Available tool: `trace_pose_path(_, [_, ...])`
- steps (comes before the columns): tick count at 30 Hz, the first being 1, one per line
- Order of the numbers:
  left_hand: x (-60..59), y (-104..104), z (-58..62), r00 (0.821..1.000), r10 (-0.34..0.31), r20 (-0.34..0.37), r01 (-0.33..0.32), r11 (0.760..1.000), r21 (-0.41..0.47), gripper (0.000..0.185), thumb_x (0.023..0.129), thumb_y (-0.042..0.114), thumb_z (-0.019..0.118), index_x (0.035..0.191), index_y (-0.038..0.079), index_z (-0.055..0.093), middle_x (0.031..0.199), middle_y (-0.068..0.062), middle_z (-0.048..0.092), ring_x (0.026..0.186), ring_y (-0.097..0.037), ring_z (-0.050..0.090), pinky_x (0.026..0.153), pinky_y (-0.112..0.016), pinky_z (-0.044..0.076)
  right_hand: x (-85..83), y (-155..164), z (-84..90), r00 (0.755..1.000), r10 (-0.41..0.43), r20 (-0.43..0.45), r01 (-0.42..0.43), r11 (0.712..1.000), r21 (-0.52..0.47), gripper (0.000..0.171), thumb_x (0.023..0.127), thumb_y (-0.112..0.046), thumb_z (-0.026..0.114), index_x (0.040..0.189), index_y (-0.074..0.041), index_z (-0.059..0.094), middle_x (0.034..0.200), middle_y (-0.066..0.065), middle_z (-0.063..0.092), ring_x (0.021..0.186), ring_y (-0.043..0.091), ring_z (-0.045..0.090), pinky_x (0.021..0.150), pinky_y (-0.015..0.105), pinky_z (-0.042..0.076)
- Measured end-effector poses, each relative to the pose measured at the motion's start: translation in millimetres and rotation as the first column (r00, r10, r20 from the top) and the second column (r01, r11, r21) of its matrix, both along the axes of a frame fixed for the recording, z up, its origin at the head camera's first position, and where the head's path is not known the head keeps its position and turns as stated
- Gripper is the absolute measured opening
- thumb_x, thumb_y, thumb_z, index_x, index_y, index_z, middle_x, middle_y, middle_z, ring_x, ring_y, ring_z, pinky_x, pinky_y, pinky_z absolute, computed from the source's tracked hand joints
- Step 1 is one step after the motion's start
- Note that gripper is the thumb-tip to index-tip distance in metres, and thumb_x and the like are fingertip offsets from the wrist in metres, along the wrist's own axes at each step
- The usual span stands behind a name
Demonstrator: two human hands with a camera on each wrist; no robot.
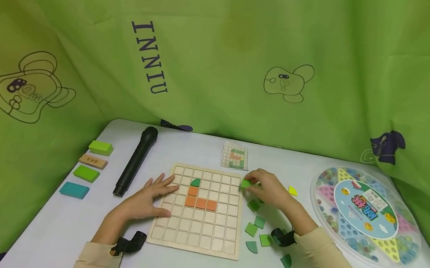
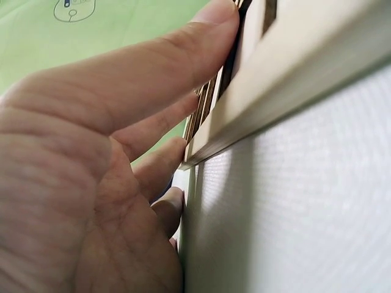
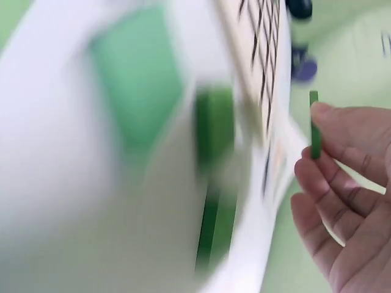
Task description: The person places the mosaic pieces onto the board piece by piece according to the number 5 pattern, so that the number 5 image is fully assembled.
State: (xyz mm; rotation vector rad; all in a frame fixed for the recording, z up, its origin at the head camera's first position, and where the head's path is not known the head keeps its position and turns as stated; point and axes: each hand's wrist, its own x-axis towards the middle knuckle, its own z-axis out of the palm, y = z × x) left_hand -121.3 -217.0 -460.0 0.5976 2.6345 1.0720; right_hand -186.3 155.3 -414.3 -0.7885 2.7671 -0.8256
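A wooden grid board (image 1: 199, 238) lies in the middle of the table, with several orange square tiles (image 1: 201, 203) and one green quarter-round tile (image 1: 195, 182) set in its cells. My left hand (image 1: 147, 201) rests on the board's left edge, fingers spread; the left wrist view shows its thumb (image 2: 208, 24) on the frame. Near the board's upper right corner, my right hand (image 1: 268, 188) pinches a green square tile (image 3: 314, 125) between thumb and fingers. Loose green tiles (image 1: 251, 229), squares and quarter-rounds, lie right of the board, some partly under the right hand.
A small pattern card (image 1: 235, 156) lies behind the board. At the left are a black microphone (image 1: 136, 160) and several blocks (image 1: 86, 173) in a column. A round clear case of beads (image 1: 365, 213) sits at the right. A green curtain (image 1: 223, 64) hangs behind the table.
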Motion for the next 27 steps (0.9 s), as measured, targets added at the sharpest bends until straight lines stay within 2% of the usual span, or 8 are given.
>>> trace_pose_path(6, [-0.6, -1, 0.4, 1.0, -0.005, -0.002, 0.005, 1.0, 0.008, 0.079, 0.073, 0.038, 0.079, 0.141, 0.014, 0.047, 0.157, -0.009, 0.022, 0.146, -0.037, 0.004, 0.116, -0.058, -0.003, -12.1, -63, -5.3, 0.988, 0.144, 0.047, -0.143, 0.989, -0.031, 0.028, 0.089, -0.016, 0.066, 0.116, -0.005, 0.066, 0.11, 0.006, 0.065, 0.097, 0.019, 0.061, 0.081, 0.031, 0.054])
trace_pose_path(10, [0.2, -2, -0.4, 1.0, -0.008, -0.007, 0.008, 1.0, 0.005, 0.079, 0.073, 0.039, 0.079, 0.141, 0.014, 0.047, 0.157, -0.009, 0.021, 0.146, -0.037, 0.004, 0.116, -0.058, -0.003, -18.4, -91, -12.4, 0.974, 0.224, 0.022, -0.225, 0.974, 0.007, 0.027, 0.089, -0.015, 0.066, 0.113, -0.004, 0.068, 0.104, 0.006, 0.066, 0.09, 0.016, 0.06, 0.076, 0.027, 0.053])
trace_pose_path(12, [0.5, -2, 0.3, 1.0, -0.013, -0.009, 0.013, 1.0, 0.006, 0.079, 0.074, 0.039, 0.078, 0.141, 0.014, 0.047, 0.157, -0.01, 0.021, 0.146, -0.038, 0.004, 0.116, -0.059, -0.003, -19.2, -99, -15.1, 0.971, 0.239, 0.004, -0.239, 0.97, 0.038, 0.025, 0.088, -0.015, 0.067, 0.111, -0.005, 0.069, 0.1, 0.005, 0.065, 0.085, 0.013, 0.057, 0.072, 0.025, 0.05])
trace_pose_path(15, [0.7, -1, -1.1, 1.0, -0.018, -0.01, 0.018, 1.0, 0.006, 0.079, 0.073, 0.039, 0.078, 0.141, 0.015, 0.047, 0.157, -0.01, 0.022, 0.146, -0.038, 0.004, 0.116, -0.059, -0.003, -17.5, -103, -18.3, 0.972, 0.233, -0.007, -0.232, 0.97, 0.073, 0.025, 0.086, -0.015, 0.07, 0.109, -0.006, 0.069, 0.097, 0.004, 0.063, 0.081, 0.012, 0.054, 0.07, 0.024, 0.049])
trace_pose_path(21, [0.1, -1, -1.3, 1.0, -0.007, -0.017, 0.006, 1.0, -0.005, 0.079, 0.072, 0.04, 0.079, 0.141, 0.016, 0.047, 0.157, -0.008, 0.022, 0.146, -0.037, 0.005, 0.116, -0.058, -0.001, -13.8, -100, -12.4, 0.973, 0.23, 0.018, -0.231, 0.969, 0.085, 0.035, 0.087, -0.02, 0.069, 0.117, -0.003, 0.065, 0.105, 0.007, 0.062, 0.09, 0.016, 0.057, 0.078, 0.029, 0.052])
trace_pose_path(24, [-0.2, -2, -1.4, 1.0, -0.012, -0.017, 0.012, 1.0, -0.009, 0.08, 0.073, 0.04, 0.078, 0.141, 0.015, 0.047, 0.157, -0.009, 0.021, 0.146, -0.037, 0.005, 0.116, -0.059, -0.002, -13.6, -83, -4.9, 0.979, 0.203, 0.015, -0.204, 0.977, 0.067, 0.038, 0.091, -0.023, 0.064, 0.123, -0.003, 0.061, 0.111, 0.009, 0.062, 0.098, 0.02, 0.06, 0.084, 0.034, 0.053])
trace_pose_path(27, [-0.3, -2, -0.5, 1.0, -0.013, -0.012, 0.013, 1.0, -0.009, 0.08, 0.072, 0.04, 0.079, 0.141, 0.015, 0.047, 0.157, -0.009, 0.021, 0.146, -0.037, 0.005, 0.116, -0.058, -0.002, -12.8, -50, 2.5, 0.99, 0.14, 0.019, -0.14, 0.99, 0.024, 0.037, 0.092, -0.019, 0.061, 0.124, -0.001, 0.059, 0.115, 0.013, 0.062, 0.104, 0.026, 0.06, 0.088, 0.042, 0.052])
